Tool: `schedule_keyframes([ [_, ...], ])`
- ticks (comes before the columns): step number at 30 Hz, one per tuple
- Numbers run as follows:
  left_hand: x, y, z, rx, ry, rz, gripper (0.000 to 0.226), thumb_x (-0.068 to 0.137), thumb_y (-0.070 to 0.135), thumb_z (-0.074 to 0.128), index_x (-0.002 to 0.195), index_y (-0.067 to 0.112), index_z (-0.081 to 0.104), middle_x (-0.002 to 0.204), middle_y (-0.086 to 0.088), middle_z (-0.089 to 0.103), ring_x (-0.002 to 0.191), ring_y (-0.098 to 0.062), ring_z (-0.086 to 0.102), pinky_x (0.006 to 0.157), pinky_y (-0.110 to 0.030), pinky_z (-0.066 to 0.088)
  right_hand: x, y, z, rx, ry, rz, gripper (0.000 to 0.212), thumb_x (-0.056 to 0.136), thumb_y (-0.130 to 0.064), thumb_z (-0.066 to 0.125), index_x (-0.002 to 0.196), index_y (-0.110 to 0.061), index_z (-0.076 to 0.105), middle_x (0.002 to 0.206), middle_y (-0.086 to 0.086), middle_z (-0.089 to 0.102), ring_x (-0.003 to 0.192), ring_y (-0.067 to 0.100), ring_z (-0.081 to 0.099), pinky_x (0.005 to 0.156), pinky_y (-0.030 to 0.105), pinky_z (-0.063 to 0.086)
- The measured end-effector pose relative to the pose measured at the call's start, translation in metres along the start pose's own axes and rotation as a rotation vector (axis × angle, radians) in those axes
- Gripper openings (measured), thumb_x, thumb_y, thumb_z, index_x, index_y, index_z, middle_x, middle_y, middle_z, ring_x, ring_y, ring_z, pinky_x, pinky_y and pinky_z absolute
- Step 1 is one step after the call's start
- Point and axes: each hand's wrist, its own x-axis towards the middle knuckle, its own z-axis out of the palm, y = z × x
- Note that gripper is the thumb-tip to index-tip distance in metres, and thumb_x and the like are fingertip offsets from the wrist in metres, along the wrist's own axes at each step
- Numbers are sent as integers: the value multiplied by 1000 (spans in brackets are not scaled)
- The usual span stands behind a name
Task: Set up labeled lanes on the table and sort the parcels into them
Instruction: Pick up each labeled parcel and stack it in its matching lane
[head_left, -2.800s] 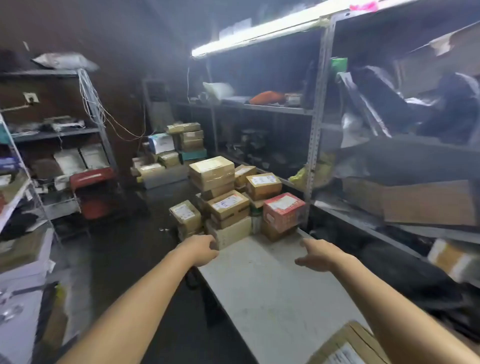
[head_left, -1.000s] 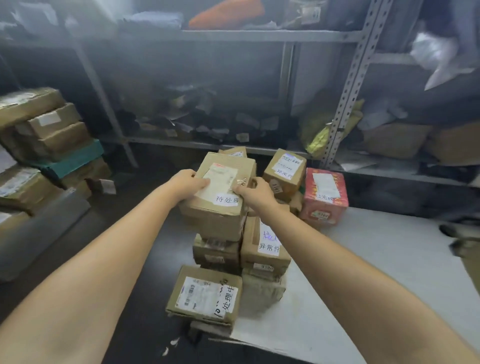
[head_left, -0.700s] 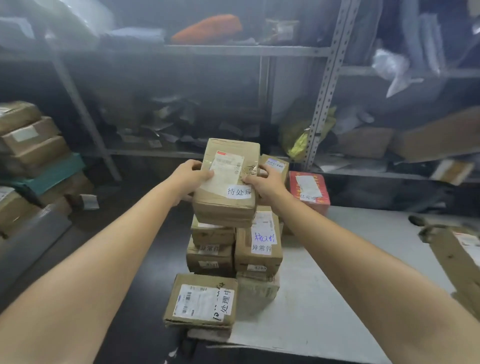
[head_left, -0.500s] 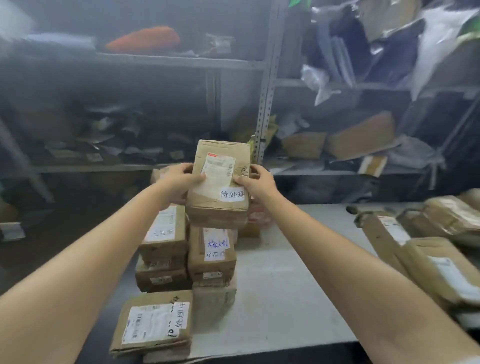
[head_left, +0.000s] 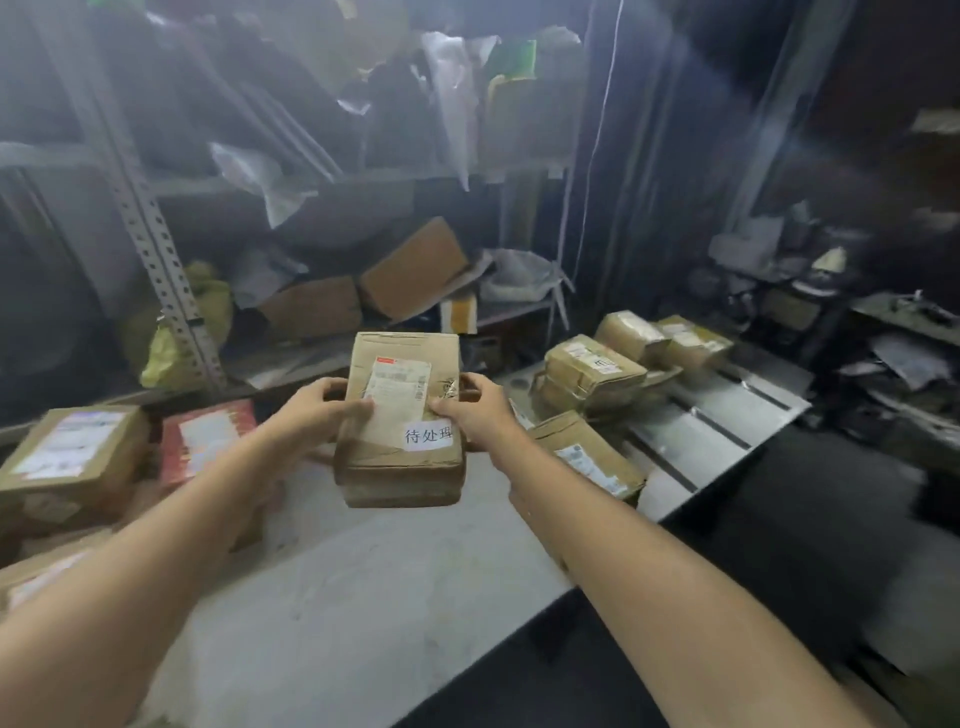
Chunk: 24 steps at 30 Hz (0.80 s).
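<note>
Room: dim storeroom, metal shelving (head_left: 156, 244) across upper frame, crammed with bags and cartons.
Table (head_left: 374, 587): pale, scuffed, lower centre.
Stacks: brown parcels (head_left: 597, 374) right of centre; red box (head_left: 205, 441) at left.
Held parcel (head_left: 402, 421): mid-frame, above table; sticker reads 待处理 (shipping label blurred).
Left hand (head_left: 319, 408), right hand (head_left: 467, 410): each clasped on a parcel side.
</note>
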Motion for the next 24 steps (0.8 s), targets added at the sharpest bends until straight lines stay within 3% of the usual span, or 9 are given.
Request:
schedule_keyframes([
  [3,12,26,66,-19,-77,-42,55,91,32,72,139,23,46,117,0,63,93,-18,66,59,-36,56,19,16,-70,-36,23,7,69,79,-23,84,139,-18,51,118,-3,63,112,24,64,96,48,55],
  [7,27,47,142,-26,-167,-79,61,91,31,72,143,26,40,128,-3,60,98,-26,66,71,-40,60,46,35,-150,-93,15,41,86,77,-23,86,150,-19,40,143,3,53,123,26,58,101,49,52],
  [14,56,61,218,-64,-277,-138,73,92,30,71,149,40,27,133,-11,58,95,-31,72,69,-39,62,83,68,-229,-118,-34,101,88,75,-21,88,149,-21,42,143,2,53,119,24,60,96,47,56],
  [20,96,55,251,-78,-306,-183,72,93,34,68,151,41,26,132,-15,57,96,-34,71,69,-40,63,112,87,-259,-143,-79,136,79,82,-14,82,150,-19,41,138,4,55,107,17,60,77,29,57],
  [24,116,53,271,-104,-301,-196,74,93,31,69,151,42,25,136,-14,55,99,-35,70,70,-43,63,136,98,-269,-143,-65,160,78,80,-13,83,147,-22,44,138,4,56,114,22,63,90,42,58],
])
